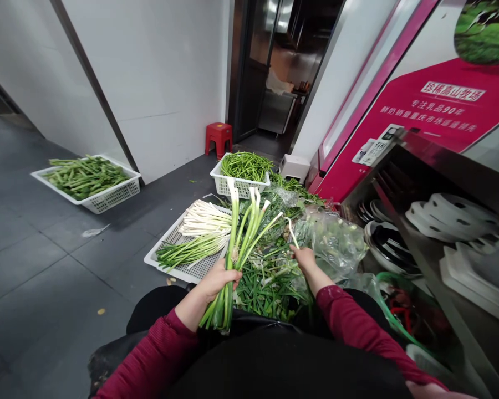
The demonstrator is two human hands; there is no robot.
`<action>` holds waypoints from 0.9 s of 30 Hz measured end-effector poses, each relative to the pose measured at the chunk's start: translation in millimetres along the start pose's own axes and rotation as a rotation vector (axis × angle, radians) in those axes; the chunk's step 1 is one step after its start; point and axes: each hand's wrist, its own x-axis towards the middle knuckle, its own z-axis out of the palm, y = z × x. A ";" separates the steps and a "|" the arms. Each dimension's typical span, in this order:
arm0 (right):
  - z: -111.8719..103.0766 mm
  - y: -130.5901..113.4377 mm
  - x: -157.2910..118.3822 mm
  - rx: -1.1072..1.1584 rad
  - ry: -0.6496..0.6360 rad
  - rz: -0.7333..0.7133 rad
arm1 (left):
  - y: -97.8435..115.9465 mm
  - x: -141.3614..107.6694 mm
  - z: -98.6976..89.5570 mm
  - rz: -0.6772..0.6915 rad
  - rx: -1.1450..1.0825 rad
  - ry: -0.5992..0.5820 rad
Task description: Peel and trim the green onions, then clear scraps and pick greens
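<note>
My left hand (220, 278) is wrapped round a bunch of green onions (235, 238), white ends up and green leaves hanging below. In my right hand (304, 259) is a single green onion (291, 230), its white end pointing up and its leaves trailing down, partly hidden by the arm. Left of the bunch, a white plastic basket (152, 257) on the floor bears a pile of green onions (202, 221), whites to the back. Between my hands and beneath them lies a heap of loose green leaves (270, 282).
Long green vegetables fill white baskets at the left (112, 202) and back (218, 185). Clear plastic bags (336, 238) of greens lie at right. A metal shelf (432, 266) with white dishes and a green basket (393, 277) stand beside me. A red stool (218, 136) stands near the doorway.
</note>
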 end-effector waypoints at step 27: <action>-11.6 -79.7 -62.4 0.482 -0.597 -0.353 | -3.4 5.6 4.1 -0.188 -0.192 0.056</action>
